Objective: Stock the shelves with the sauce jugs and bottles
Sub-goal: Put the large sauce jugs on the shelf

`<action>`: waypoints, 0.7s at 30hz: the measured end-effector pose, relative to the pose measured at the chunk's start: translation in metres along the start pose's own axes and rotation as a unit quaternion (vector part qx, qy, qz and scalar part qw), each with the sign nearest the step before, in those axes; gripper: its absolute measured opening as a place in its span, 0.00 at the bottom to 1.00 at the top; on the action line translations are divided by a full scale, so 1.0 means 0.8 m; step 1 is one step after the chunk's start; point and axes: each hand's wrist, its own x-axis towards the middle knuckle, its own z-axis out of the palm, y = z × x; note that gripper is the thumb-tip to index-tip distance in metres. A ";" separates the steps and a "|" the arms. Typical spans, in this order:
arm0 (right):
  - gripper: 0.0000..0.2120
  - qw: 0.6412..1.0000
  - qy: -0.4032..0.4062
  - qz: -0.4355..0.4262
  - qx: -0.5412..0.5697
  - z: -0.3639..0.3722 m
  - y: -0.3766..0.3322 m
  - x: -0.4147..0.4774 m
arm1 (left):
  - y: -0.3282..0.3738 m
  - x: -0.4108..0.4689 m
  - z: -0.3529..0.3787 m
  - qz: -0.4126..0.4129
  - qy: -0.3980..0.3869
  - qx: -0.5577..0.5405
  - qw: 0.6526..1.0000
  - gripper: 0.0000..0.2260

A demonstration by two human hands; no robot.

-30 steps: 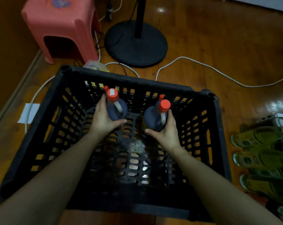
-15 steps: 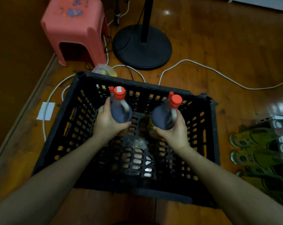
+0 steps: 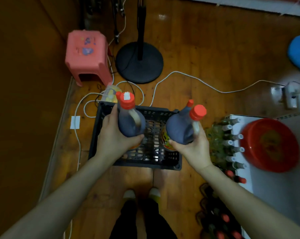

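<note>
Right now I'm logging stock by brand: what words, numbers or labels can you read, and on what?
No text is legible.
Right jug label: yellow and red print, too blurred.
Left jug cap: white tab, unreadable.
Pink stool stickers: pictures, no readable words.
Red basin: gold marking, blurred.

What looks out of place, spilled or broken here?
No spill or damage shows. The left jug in the left hand and the right jug in the right hand are both capped. Only the white cable looks untidy, looping loose on the floor near the crate, a possible trip risk.
</note>
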 end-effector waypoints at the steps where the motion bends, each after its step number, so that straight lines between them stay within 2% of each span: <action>1: 0.42 1.000 0.008 0.003 0.001 -0.018 -0.020 -0.009 | 0.025 -0.009 -0.015 0.010 -0.001 0.001 1.000 0.49; 8: 0.38 0.995 0.093 -0.002 0.023 -0.146 -0.147 -0.090 | 0.187 -0.075 -0.096 0.102 -0.018 0.012 0.995 0.51; 11: 0.40 0.990 0.143 -0.012 0.007 -0.200 -0.186 -0.133 | 0.253 -0.105 -0.113 0.126 -0.060 0.013 0.990 0.49; 21: 0.41 0.961 0.276 -0.010 0.005 -0.370 -0.244 -0.306 | 0.429 -0.239 -0.087 0.288 -0.176 0.030 0.941 0.51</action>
